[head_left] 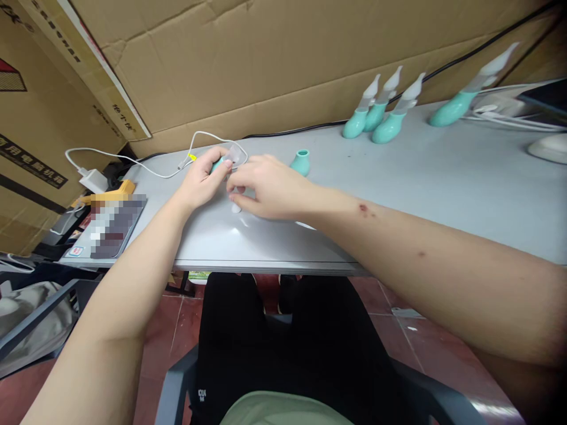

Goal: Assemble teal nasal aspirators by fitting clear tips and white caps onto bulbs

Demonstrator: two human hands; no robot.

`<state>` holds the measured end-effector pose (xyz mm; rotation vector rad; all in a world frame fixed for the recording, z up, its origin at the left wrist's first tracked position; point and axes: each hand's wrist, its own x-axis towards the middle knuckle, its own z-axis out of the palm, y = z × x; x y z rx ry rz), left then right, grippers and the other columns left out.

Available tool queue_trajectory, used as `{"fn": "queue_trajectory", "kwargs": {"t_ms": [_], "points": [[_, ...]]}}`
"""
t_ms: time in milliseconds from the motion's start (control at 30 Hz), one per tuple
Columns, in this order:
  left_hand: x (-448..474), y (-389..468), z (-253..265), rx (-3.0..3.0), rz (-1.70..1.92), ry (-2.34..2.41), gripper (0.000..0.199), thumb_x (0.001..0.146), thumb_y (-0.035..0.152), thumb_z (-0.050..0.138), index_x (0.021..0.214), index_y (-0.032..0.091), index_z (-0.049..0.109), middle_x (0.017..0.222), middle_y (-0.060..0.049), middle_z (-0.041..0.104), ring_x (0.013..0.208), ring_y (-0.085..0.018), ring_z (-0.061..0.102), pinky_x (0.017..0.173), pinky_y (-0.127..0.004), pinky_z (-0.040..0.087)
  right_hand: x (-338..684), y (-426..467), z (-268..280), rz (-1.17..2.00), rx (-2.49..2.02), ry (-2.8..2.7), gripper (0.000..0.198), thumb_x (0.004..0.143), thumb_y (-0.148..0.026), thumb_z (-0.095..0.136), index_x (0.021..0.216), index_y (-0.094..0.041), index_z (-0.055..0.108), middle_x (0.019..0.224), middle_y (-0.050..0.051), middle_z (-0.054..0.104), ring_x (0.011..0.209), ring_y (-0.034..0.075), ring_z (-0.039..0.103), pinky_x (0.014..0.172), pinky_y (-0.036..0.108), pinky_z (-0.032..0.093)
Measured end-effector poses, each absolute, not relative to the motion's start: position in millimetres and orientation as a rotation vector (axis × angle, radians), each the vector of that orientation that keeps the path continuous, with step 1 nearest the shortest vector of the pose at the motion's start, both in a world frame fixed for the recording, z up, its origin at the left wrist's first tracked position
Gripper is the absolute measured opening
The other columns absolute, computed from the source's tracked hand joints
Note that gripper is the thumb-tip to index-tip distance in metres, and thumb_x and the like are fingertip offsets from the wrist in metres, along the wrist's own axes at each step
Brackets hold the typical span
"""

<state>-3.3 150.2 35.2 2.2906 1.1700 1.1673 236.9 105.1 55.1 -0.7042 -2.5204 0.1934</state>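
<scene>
My left hand [205, 174] is wrapped around a nasal aspirator, with a bit of its teal bulb [217, 164] and its clear tube [235, 154] showing between the fingers. Just right of it, my right hand [270, 186] is curled low over the table, thumb and fingers drawn together at a small white piece [236, 208]. My palm and fingers hide part of that piece. Behind my right wrist stands a loose teal bulb [300, 162], open at the top. A white sliver [305, 225] shows under the wrist, too covered to name.
Several assembled aspirators with teal bulbs [387, 128] and white tips stand at the back right. One more aspirator [456, 109] leans by white cables. A white charger [94, 180] and cable, a yellow object [119, 190] and a dark flat item [126, 227] are left. Cardboard [266, 71] rises behind the grey table [420, 183].
</scene>
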Motion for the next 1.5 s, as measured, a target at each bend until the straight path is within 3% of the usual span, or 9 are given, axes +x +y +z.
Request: {"fn": "queue_trajectory", "kwargs": {"t_ms": [133, 333, 500, 567, 733, 833, 1000, 1300, 1500], "points": [[-5.1, 152.1, 32.8, 2.272, 1.14, 1.152, 0.087, 0.1, 0.1, 0.054, 0.119, 0.018, 0.074, 0.111, -0.009, 0.08, 0.09, -0.008, 0.064, 0.09, -0.026, 0.062, 233.5, 102.1, 51.3, 0.075, -0.767, -2.708, 0.022, 0.118, -0.021, 0.072, 0.114, -0.016, 0.093, 0.121, 0.018, 0.086, 0.128, 0.045, 0.064, 0.107, 0.057, 0.038], [-3.7, 152.9, 31.0, 2.244, 1.127, 1.087, 0.075, 0.102, 0.09, 0.06, 0.122, 0.018, 0.071, 0.116, -0.01, 0.079, 0.09, -0.008, 0.066, 0.076, -0.022, 0.055, 233.5, 107.4, 49.4, 0.131, -0.732, -2.737, 0.029, 0.112, -0.009, 0.068, 0.097, -0.019, 0.091, 0.095, 0.012, 0.083, 0.112, 0.037, 0.063, 0.11, 0.058, 0.038], [-5.8, 152.6, 34.6, 2.323, 1.111, 1.142, 0.055, 0.104, 0.073, 0.059, 0.101, 0.019, 0.065, 0.095, -0.007, 0.075, 0.088, -0.011, 0.065, 0.091, -0.029, 0.06, 252.2, 124.3, 55.2, 0.438, -0.45, -2.307, 0.014, 0.102, -0.033, 0.081, 0.09, -0.026, 0.086, 0.09, 0.005, 0.085, 0.092, 0.029, 0.073, 0.114, 0.059, 0.047], [-6.2, 150.7, 35.7, 2.335, 1.089, 1.148, 0.057, 0.105, 0.075, 0.057, 0.096, 0.019, 0.063, 0.086, -0.005, 0.071, 0.085, -0.011, 0.063, 0.092, -0.031, 0.058, 261.0, 130.2, 60.9, 0.583, -0.471, -2.151, 0.015, 0.104, -0.04, 0.084, 0.102, -0.026, 0.09, 0.11, 0.009, 0.089, 0.101, 0.031, 0.078, 0.101, 0.052, 0.059], [-4.4, 144.2, 36.8, 2.388, 1.074, 1.138, 0.083, 0.101, 0.1, 0.053, 0.098, 0.018, 0.069, 0.09, -0.005, 0.073, 0.085, -0.01, 0.061, 0.091, -0.03, 0.055, 265.2, 145.5, 64.1, 0.579, -0.523, -1.842, 0.021, 0.096, -0.047, 0.09, 0.094, -0.027, 0.084, 0.103, 0.011, 0.087, 0.091, 0.028, 0.073, 0.09, 0.047, 0.06], [-4.0, 142.1, 37.6, 2.412, 1.056, 1.114, 0.086, 0.102, 0.1, 0.051, 0.104, 0.018, 0.075, 0.098, -0.007, 0.078, 0.09, -0.01, 0.065, 0.095, -0.029, 0.058, 260.4, 152.2, 58.3, 0.586, -0.521, -1.843, 0.026, 0.095, -0.052, 0.091, 0.094, -0.026, 0.084, 0.101, 0.011, 0.087, 0.088, 0.025, 0.072, 0.085, 0.044, 0.06], [-1.3, 137.6, 40.5, 2.404, 1.053, 1.083, 0.084, 0.103, 0.098, 0.054, 0.104, 0.017, 0.077, 0.098, -0.007, 0.079, 0.087, -0.008, 0.063, 0.092, -0.028, 0.056, 259.0, 145.2, 55.7, 0.661, -0.589, -1.899, 0.034, 0.101, -0.059, 0.096, 0.101, -0.027, 0.084, 0.106, 0.011, 0.086, 0.099, 0.03, 0.077, 0.091, 0.047, 0.065], [3.9, 130.8, 45.0, 2.388, 1.066, 1.071, 0.089, 0.098, 0.103, 0.056, 0.102, 0.017, 0.077, 0.106, -0.008, 0.085, 0.09, -0.008, 0.065, 0.095, -0.027, 0.058, 261.4, 138.4, 55.0, 0.789, -0.601, -1.904, 0.017, 0.1, -0.042, 0.095, 0.104, -0.028, 0.087, 0.106, 0.008, 0.086, 0.101, 0.032, 0.081, 0.093, 0.05, 0.07], [3.3, 132.3, 42.5, 2.411, 1.109, 1.017, 0.084, 0.103, 0.096, 0.057, 0.101, 0.015, 0.078, 0.101, -0.007, 0.083, 0.085, -0.005, 0.062, 0.091, -0.024, 0.056, 263.7, 143.6, 53.6, 1.046, -0.453, -1.906, 0.026, 0.094, -0.042, 0.108, 0.11, -0.027, 0.094, 0.118, 0.008, 0.091, 0.118, 0.031, 0.086, 0.112, 0.045, 0.073]]}}
